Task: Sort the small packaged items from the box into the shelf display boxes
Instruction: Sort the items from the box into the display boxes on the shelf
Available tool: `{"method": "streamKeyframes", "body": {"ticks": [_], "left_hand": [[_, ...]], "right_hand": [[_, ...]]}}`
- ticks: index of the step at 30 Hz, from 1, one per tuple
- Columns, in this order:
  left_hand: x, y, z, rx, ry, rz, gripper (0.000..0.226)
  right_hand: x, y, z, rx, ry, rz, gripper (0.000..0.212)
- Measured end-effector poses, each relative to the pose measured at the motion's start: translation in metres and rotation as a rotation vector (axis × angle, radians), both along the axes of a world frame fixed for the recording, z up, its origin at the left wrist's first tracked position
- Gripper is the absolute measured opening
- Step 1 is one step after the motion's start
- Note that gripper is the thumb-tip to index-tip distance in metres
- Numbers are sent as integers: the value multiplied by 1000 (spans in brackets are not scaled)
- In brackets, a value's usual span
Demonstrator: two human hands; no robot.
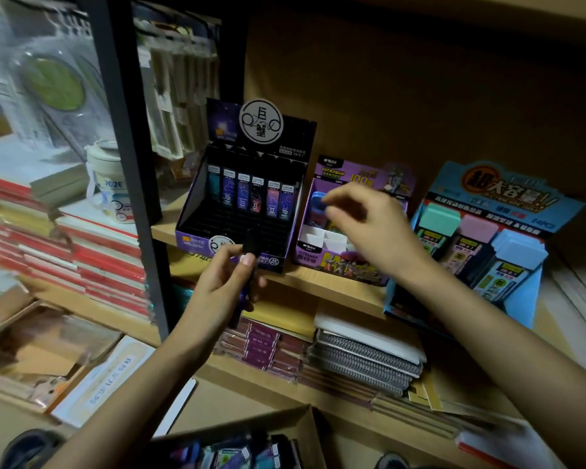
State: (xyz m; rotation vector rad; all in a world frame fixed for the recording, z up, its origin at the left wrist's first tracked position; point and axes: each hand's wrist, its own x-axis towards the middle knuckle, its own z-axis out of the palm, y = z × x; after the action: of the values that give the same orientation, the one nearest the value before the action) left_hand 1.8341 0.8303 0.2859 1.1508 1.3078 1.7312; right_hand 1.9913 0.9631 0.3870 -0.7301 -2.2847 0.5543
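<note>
Fingers of the left hand (224, 282) pinch a dark packet (251, 243) before the black display box (191, 214); the right hand (369, 228) is too blurred to tell its grip.

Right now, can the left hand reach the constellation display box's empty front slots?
Probably yes: the left hand, holding a dark packet, is at the constellation box front; its empty slots lie uncovered; the right hand is over the purple box.

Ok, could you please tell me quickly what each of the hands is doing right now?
Left hand: closed, gripping a small dark packaged item.
Right hand: blurred above the purple display box; cannot be told.
</note>
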Motion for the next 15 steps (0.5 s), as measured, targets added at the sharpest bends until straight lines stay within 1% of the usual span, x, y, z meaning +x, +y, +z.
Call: {"method": "streamKeyframes", "body": {"ticks": [2,3,6,8,10,12,15], "left_hand": [[0,-1,0,-1,7,10,12],[0,-2,0,7,13,16,11],[-2,-8,-2,33,70,33,8],[-9,-12,-1,24,95,64,16],[-22,-14,3,15,155,104,21],[-41,-14,7,18,255,165,31],[-78,-4,8,-13,452,373,53]], "right_hand": [[-22,-24,-8,-360,-30,138,12],[-32,-33,-14,-465,-40,170,13],[-53,-47,-27,-557,-12,202,11],[-61,-48,-29,-615,32,221,14],[-69,-45,-24,-605,45,220,16],[-79,-38,-12,-501,66,200,19],[-99,-15,13,-374,205,122,21]]}}
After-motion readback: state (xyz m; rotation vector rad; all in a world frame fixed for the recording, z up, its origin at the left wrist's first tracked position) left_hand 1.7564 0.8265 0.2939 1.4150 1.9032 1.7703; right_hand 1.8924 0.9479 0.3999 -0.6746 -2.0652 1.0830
